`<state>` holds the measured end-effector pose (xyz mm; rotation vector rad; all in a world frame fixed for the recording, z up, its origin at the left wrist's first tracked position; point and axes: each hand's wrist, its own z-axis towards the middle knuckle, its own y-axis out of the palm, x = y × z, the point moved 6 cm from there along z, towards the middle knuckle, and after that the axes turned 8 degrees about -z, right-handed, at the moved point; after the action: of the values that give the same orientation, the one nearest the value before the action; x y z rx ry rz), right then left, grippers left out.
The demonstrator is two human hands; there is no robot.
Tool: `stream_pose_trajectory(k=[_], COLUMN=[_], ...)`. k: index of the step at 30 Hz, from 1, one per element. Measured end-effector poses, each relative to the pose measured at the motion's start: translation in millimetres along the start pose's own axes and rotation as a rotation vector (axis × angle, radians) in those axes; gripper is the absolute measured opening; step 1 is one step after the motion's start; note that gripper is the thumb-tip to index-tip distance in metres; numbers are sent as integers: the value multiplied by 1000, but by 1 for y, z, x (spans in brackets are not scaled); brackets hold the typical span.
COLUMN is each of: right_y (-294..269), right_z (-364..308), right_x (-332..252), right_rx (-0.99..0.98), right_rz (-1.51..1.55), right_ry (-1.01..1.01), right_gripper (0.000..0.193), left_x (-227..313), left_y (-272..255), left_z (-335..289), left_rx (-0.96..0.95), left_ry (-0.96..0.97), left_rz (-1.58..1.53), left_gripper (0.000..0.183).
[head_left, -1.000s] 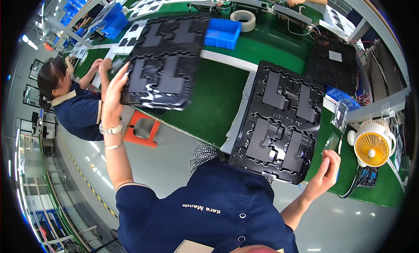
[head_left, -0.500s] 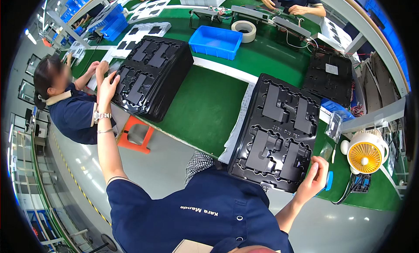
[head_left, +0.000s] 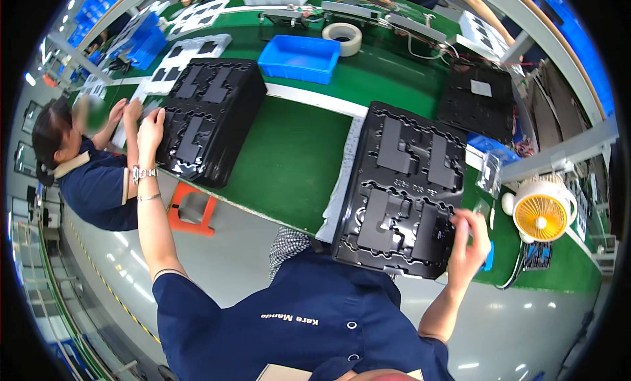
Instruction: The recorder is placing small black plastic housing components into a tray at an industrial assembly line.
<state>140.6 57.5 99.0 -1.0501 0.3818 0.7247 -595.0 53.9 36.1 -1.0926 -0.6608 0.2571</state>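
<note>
At the left, my left hand (head_left: 151, 130) is by the left edge of a tall stack of black moulded trays (head_left: 243, 118), fingers pinched together; I cannot make out what is between them. Flat dark grey L-shaped pieces (head_left: 190, 138) lie in the top tray's pockets. My right hand (head_left: 470, 249) is at the right edge of another black tray (head_left: 401, 182), its fingers bent, apart and slightly blurred, with nothing visible in them. Dark pieces (head_left: 394, 147) sit in that tray's pockets too. A pale sheet (head_left: 338, 193) shows along its left side.
A blue bin (head_left: 299, 57) and a tape roll (head_left: 343, 38) stand behind the trays. At right are a yellow-white fan (head_left: 540, 210) and a dark panel (head_left: 476, 105). A co-worker (head_left: 92, 170) sits at left near an orange stool (head_left: 190, 210); another person's arm (head_left: 490, 16) is across the green bench (head_left: 289, 157).
My left hand has drawn back to the stack's left edge, and the near-left pocket now looks bare. My right hand has lifted slightly beside its tray. The whole view has shifted a little.
</note>
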Motion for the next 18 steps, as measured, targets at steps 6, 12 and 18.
stream_pose_trajectory(k=[6, 12, 18], right_y=[42, 107, 140], right_z=[52, 105, 124], right_x=[-33, -31, -24], right_rx=[-300, -346, -325], right_rz=[-42, -252, -415], right_ry=[-327, -485, -457], right_gripper=[8, 17, 20], left_x=[18, 53, 100], left_y=[-3, -5, -12], left_z=[-21, -42, -62], left_rx=[81, 34, 209], left_ry=[38, -29, 162], left_rz=[-56, -43, -141], left_gripper=[45, 43, 43])
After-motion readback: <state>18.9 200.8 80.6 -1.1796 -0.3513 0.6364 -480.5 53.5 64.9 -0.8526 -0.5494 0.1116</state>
